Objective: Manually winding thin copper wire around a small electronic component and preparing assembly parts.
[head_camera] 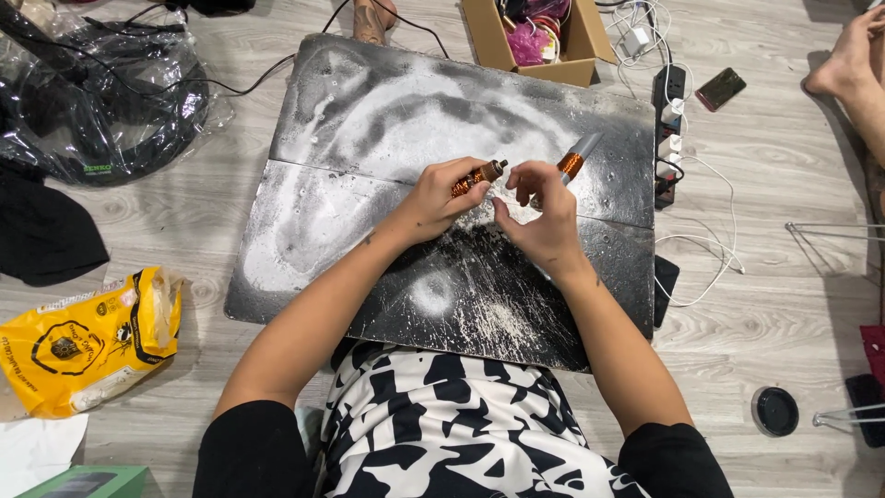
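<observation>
A yellow bag (88,339) lies on the wood floor at the left, below black items in clear plastic (92,88). A cardboard box (539,41) sits at the top, beside a power strip (668,138) with white cables (710,244) and a phone (720,88). A black lid (775,411) rests at lower right.

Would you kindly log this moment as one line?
left hand: holds copper-wound tool | right hand: holds second copper-wound tool | over dusty black board
</observation>
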